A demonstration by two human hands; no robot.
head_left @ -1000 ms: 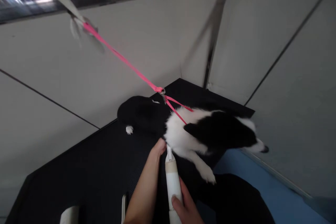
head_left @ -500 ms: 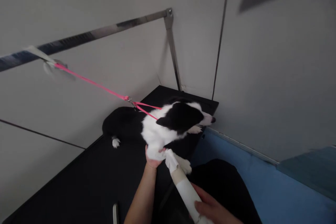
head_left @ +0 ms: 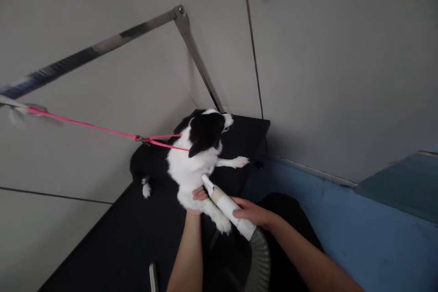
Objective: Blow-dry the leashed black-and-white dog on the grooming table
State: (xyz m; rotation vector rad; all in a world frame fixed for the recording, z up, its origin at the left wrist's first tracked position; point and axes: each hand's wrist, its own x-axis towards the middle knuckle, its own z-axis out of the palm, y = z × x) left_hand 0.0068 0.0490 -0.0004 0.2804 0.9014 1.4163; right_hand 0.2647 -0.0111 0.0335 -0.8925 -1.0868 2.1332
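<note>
A black and white dog (head_left: pixel 191 159) lies on a black table, its head turned toward the far wall. My left hand (head_left: pixel 197 200) is wrapped round the dog's near front leg (head_left: pixel 214 214), with fingertips showing on top of the fur. In my right hand (head_left: pixel 251 212) is a white dryer nozzle (head_left: pixel 226 205), its narrow tip at the dog's chest. A grey ribbed hose (head_left: pixel 259 260) runs down from the nozzle's back end. Round the dog's neck goes a pink leash (head_left: pixel 92 127).
The leash is tied to a metal bar (head_left: pixel 89 54) on an upright post (head_left: pixel 200 64). A slim pale-edged object (head_left: pixel 153 277) lies on the black table (head_left: pixel 102 242) at the bottom. Grey walls (head_left: pixel 325 64) stand behind; blue floor (head_left: pixel 359 237) lies to the right.
The dog has turned its head away toward the wall. My right hand has brought the nozzle up and closer to the chest, and the hose now shows. The view has shifted right.
</note>
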